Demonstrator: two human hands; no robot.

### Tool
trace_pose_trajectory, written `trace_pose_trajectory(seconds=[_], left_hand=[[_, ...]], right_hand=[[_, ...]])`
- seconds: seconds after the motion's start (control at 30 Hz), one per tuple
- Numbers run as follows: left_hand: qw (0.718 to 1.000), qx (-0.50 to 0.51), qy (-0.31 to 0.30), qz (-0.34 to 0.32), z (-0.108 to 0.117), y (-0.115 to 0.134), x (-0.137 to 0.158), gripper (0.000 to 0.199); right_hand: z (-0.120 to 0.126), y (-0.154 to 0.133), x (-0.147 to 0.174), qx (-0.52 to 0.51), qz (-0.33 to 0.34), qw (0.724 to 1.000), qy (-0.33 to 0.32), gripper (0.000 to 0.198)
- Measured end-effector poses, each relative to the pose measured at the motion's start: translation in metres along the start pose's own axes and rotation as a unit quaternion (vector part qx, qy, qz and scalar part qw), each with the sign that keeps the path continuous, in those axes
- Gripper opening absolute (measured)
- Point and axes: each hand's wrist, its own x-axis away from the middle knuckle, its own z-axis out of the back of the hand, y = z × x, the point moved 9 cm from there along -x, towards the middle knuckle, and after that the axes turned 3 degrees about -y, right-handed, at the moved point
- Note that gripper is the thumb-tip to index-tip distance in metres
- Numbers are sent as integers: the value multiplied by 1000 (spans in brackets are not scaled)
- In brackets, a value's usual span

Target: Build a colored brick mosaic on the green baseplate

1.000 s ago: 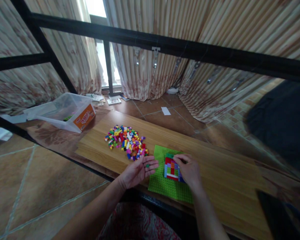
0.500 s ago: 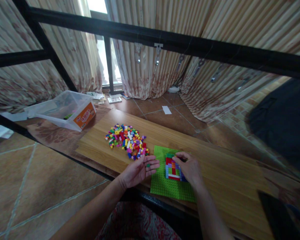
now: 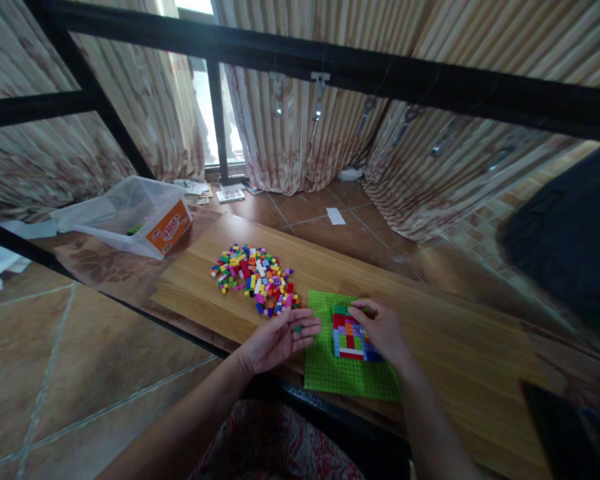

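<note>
The left hand (image 3: 280, 340) is open with its palm up, like a small dish, and a little green brick (image 3: 298, 329) lies on its fingers. The flat palm likely stops the brick from rolling off. The right hand (image 3: 383, 333) bends its thumb and fingers down at the far edge of the brick patch (image 3: 350, 339); I cannot tell if they pinch a brick. That patch is a blocky shape of red, white, green, blue and orange, sitting on the bumpy green plate (image 3: 323, 373). The plate's studs probably hold it in place. Just past the left hand is a loose heap of bricks (image 3: 255, 273), hard and shiny, maybe put there for easy reach. Under it all is a smooth wooden board (image 3: 465, 380). Farther off sits a see-through plastic box (image 3: 125, 230).
</note>
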Motion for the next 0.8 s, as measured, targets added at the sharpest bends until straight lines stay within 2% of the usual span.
trace_pose_trajectory(seconds=[0.23,0.6,0.8], left_hand=[[1000,9,-9,-1,-1,0,0,37],[1000,13,-5,7,3,-2,-2,38],[1000,11,4,12,3,-2,-2,38]], right_hand=[[-1,-3,0,15,18,1000,-2,30],[-2,3,-1,5,11,1000,-19,30],[-7,0,-5,0,19,999,-44,26]])
